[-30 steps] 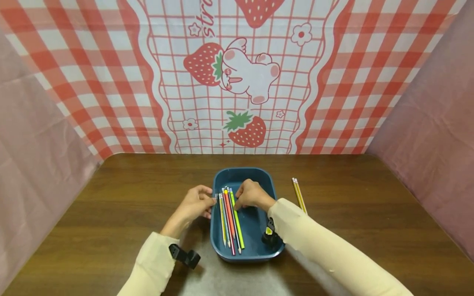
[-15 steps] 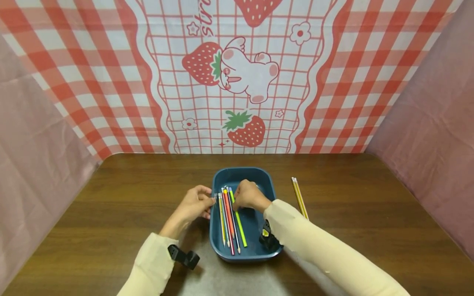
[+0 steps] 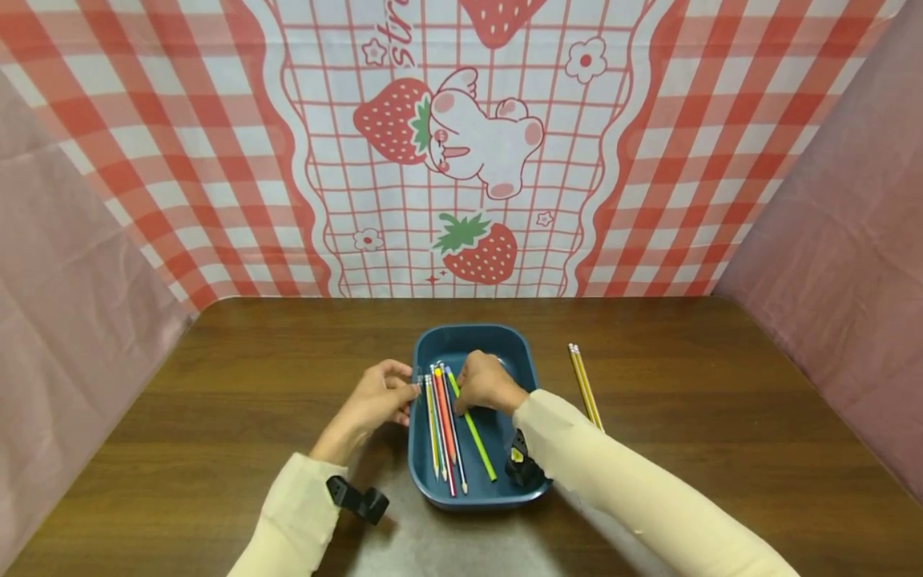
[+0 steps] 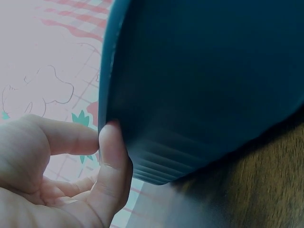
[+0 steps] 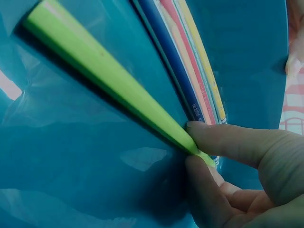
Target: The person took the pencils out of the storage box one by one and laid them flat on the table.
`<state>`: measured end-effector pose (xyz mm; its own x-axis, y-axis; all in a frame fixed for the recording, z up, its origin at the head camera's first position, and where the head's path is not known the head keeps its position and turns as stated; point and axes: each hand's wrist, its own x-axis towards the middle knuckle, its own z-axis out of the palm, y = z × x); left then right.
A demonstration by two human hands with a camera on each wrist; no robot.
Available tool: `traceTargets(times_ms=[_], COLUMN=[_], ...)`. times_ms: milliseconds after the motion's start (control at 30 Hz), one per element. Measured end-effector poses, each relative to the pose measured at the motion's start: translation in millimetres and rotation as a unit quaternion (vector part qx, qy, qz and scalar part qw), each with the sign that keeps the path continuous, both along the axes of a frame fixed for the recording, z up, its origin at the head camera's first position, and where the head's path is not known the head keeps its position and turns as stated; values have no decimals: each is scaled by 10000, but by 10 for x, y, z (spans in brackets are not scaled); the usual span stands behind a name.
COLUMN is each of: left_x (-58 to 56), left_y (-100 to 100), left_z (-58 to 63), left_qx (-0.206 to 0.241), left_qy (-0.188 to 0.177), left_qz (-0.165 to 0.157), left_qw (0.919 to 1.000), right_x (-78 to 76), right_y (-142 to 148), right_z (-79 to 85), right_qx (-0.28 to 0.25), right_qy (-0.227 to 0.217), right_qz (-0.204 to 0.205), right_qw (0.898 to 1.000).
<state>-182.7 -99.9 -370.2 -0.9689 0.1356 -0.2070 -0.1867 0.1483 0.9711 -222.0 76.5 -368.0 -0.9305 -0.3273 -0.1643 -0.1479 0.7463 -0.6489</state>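
Observation:
A dark blue tray stands on the table with several pencils lying lengthwise along its left side. Its left rim is pinched between the thumb and fingers of my left hand; the left wrist view shows the thumb pressed on the tray wall. Inside the tray, my right hand pinches a lime-green pencil near its far end. That pencil slants away from the bundle, its blunt near end angled to the right. In the right wrist view, the thumb and a finger meet on the green pencil.
Two yellow-striped pencils lie side by side on the wooden table, right of the tray, partly behind my right sleeve. A red-and-white strawberry cloth hangs behind the table.
The green pencil's near end has swung right, away from the other pencils, so it now lies at a slant. My right hand has shifted slightly left; my left hand stays on the rim.

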Motion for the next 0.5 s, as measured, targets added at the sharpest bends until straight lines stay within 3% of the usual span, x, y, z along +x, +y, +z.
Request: traceTargets(times_ms=[133,367,500], left_x=[-8,8,0], left_y=[-5,-9,-7], left_z=[1,4,2], left_qx=[-32,17,21], left_qy=[-23,10,18], left_qz=[17,-25,-37], left_qw=[10000,10000,10000], right_x=[-6,-14,-34], right_y=[12,21,8], right_z=[1,7,1], right_qx=[-115,-569,-1043], right_qy=[-59,-466,-604], right_qz=[38,-664,-870], right_qw=[9999,9951,9889])
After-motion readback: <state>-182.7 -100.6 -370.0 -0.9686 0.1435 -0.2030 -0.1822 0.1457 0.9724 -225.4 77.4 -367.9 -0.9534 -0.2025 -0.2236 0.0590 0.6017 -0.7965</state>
